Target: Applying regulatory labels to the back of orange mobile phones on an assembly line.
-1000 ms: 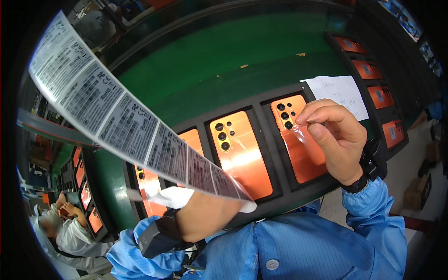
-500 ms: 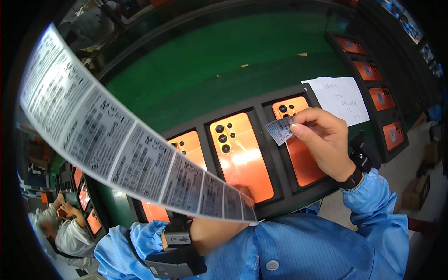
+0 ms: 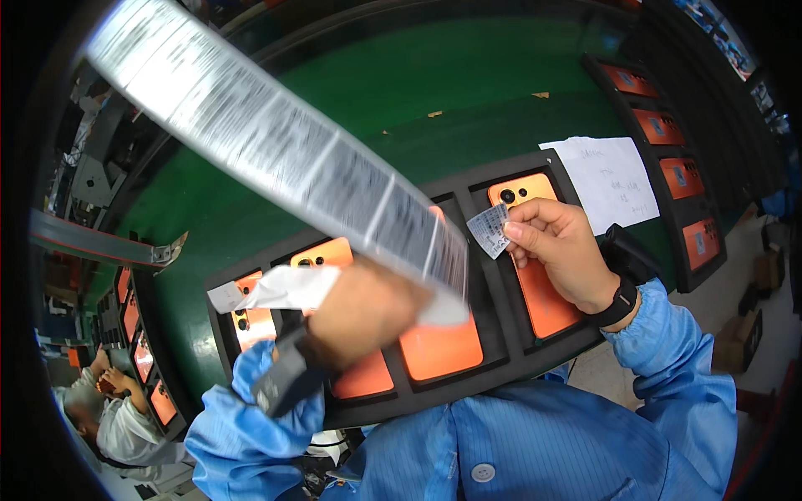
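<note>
Table [image 3: 468,142] with a smooth green top spans the scene. Along its near edge lies a long black rectangular tray [image 3: 499,317] with recessed compartments; a second black tray [image 3: 668,151] stands toward the table's right edge. A long, flexible strip of printed grey labels [image 3: 284,142], blurred, slants up and leftward over the near tray's far edge. Just beside that tray's far right corner lies a white sheet of handwritten paper [image 3: 597,175].

Four flat orange phones [image 3: 543,305] rest back side up in the near tray, one per compartment, black round camera lenses showing on three. Four similar phones [image 3: 687,178] fill a row in the right-hand tray.

The hands are apart. The left hand [image 3: 368,309], motion-blurred, grips the strip's lower end over the near tray's middle; its exact finger placement cannot be told. A crumpled white slip [image 3: 284,286] extends from beside it toward the tray's left edge. The right hand [image 3: 555,250] pinches a small silvery printed label [image 3: 487,230] between thumb and fingers, above the left edge of the rightmost phone's compartment.
</note>
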`<act>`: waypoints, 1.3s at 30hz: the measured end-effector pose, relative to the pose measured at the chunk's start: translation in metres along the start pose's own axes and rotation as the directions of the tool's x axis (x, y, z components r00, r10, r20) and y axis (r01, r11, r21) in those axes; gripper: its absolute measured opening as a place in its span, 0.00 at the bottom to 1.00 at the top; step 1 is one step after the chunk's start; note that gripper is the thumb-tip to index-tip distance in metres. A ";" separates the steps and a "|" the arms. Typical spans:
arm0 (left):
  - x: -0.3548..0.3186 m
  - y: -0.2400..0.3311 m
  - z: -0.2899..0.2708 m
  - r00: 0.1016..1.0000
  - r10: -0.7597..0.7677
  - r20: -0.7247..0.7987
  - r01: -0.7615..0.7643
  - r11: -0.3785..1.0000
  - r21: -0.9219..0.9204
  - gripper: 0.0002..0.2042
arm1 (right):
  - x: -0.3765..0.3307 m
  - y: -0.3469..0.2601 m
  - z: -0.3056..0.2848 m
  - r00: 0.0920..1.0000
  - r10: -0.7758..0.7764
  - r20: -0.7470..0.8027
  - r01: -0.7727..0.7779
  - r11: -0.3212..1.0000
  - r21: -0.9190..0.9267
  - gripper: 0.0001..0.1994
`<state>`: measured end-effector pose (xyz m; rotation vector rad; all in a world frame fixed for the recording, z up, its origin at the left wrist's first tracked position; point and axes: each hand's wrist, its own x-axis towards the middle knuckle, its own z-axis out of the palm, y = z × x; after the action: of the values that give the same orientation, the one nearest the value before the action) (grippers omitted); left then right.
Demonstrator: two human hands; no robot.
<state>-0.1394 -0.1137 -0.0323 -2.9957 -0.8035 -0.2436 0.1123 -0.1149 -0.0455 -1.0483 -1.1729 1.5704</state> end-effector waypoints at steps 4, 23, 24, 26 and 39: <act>0.028 -0.035 0.008 0.903 -0.403 -0.150 0.268 0.800 -0.538 0.05 | -0.002 -0.004 -0.002 0.999 0.045 0.003 -0.045 0.998 -0.034 0.08; 0.022 -0.046 0.001 0.728 -0.660 0.186 0.328 0.096 -0.940 0.07 | 0.018 0.014 0.041 0.694 -0.369 0.618 0.720 0.336 -0.607 0.07; 0.023 -0.046 0.001 0.715 -0.674 0.185 0.345 0.110 -0.932 0.07 | 0.019 0.014 0.041 0.692 -0.355 0.628 0.722 0.337 -0.604 0.07; 0.024 -0.046 0.002 0.722 -0.665 0.189 0.344 0.107 -0.933 0.07 | 0.020 0.014 0.040 0.691 -0.342 0.637 0.723 0.340 -0.601 0.06; 0.024 -0.046 0.000 0.728 -0.654 0.208 0.346 0.088 -0.934 0.06 | 0.021 0.013 0.041 0.690 -0.331 0.644 0.724 0.347 -0.597 0.07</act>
<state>-0.1424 -0.0618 -0.0295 -3.0979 -2.4018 -1.7307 0.0656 -0.1064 -0.0522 -0.6761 -2.4397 0.6058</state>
